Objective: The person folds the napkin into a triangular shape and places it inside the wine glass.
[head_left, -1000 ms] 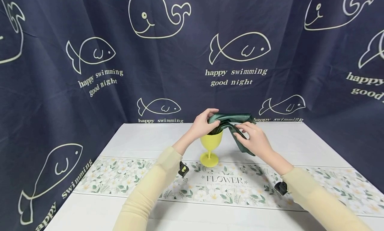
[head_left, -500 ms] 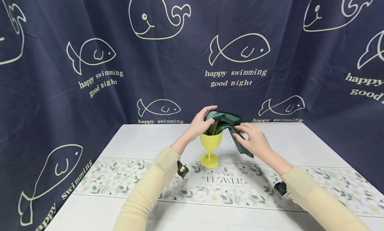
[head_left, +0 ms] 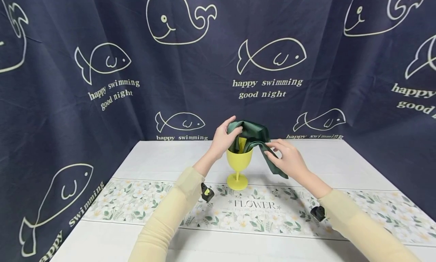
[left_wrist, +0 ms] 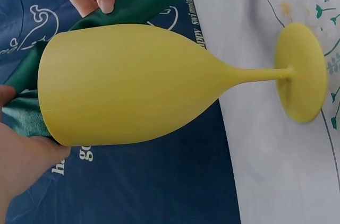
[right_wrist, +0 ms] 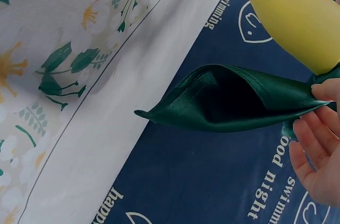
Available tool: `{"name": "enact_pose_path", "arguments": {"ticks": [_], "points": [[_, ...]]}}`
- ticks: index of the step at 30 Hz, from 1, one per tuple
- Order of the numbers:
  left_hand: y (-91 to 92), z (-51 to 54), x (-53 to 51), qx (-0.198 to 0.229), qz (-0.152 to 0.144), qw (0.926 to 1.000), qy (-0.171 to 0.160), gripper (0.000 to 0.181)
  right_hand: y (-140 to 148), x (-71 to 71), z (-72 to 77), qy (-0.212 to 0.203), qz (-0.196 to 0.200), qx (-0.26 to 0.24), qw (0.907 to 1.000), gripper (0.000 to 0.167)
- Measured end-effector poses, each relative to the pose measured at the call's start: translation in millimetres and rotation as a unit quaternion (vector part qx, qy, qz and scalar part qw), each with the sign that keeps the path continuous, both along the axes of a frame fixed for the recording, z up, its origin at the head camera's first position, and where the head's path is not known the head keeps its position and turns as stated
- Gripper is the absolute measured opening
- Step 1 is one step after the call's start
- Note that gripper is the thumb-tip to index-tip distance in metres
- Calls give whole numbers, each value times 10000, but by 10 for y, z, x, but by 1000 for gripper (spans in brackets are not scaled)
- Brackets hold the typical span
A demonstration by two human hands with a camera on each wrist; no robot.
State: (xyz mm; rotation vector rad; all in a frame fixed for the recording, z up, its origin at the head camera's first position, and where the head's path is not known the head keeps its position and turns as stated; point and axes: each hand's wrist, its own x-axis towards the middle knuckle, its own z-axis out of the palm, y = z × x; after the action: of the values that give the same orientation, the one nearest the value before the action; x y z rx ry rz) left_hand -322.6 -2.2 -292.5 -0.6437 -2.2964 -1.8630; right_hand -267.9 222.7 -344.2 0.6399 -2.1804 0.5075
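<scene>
A yellow goblet [head_left: 239, 162] stands upright on the table, and a shiny dark green cloth [head_left: 253, 129] comes out of its mouth. My left hand [head_left: 222, 139] is at the goblet's left rim, pinching the cloth between thumb and fingers. In the left wrist view the left thumb lies by the goblet's rim, with green folds behind it. To the right of the goblet, my right hand [head_left: 288, 157] pinches the part of the cloth that hangs over the rim. The right wrist view shows that hanging end [right_wrist: 228, 112] spread into an open fold. The cloth inside the bowl is mostly hidden.
The white table [head_left: 163, 160] carries a floral printed band [head_left: 143, 201] with the word FLOWER in front of the goblet. A dark blue curtain [head_left: 204, 73] with whale and fish drawings hangs right behind the table. Black wrist cameras [head_left: 206, 192] sit at both cuffs.
My left hand has moved up and left, drawing the cloth's upper fold leftward and exposing the goblet's yellow inner wall. My right hand has stayed nearly still on the hanging part.
</scene>
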Motion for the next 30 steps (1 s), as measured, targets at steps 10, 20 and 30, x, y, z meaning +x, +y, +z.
{"name": "enact_pose_path", "arguments": {"ticks": [10, 20, 30], "points": [[-37, 8, 25, 337, 375, 9986, -151, 32, -4, -18, -9, 34, 32, 15, 10000, 23], [-85, 105, 32, 1530, -9, 9873, -437, 40, -13, -7, 6, -25, 9, 29, 10000, 23], [-102, 61, 49, 1547, 211, 9875, -201, 44, -17, 1, 7, -83, -17, 45, 10000, 23]]}}
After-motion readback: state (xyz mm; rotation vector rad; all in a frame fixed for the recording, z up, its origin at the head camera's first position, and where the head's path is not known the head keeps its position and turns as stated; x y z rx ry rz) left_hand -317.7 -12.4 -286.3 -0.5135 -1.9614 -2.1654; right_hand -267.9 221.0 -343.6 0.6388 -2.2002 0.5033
